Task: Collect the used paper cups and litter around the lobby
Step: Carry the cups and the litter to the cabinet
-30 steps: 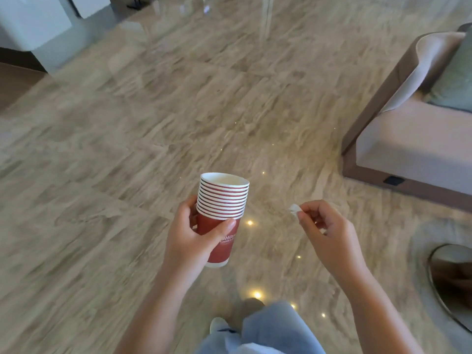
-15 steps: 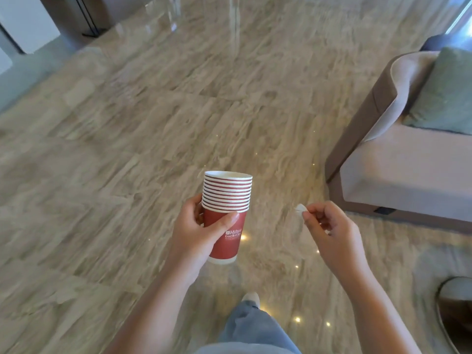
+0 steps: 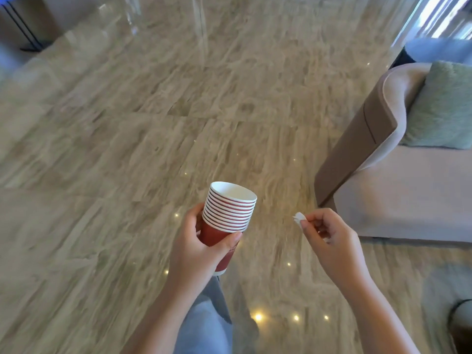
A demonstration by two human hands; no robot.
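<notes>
a hotel-style lobby or lounge, seen from above. a wide polished marble floor [image 3: 158, 129] in beige veining mirrors small ceiling lights, and a curved upholstered sofa [image 3: 398, 190] with a pale green cushion [image 3: 444, 108] sits at the right. tall bright glazing [image 3: 441, 16] shows at the far right corner.

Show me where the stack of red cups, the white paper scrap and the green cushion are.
stack of red cups [image 3: 228, 212], head view, on the ringed rims.
white paper scrap [image 3: 298, 217], head view, on its exposed end.
green cushion [image 3: 444, 108], head view, on its face.
</notes>
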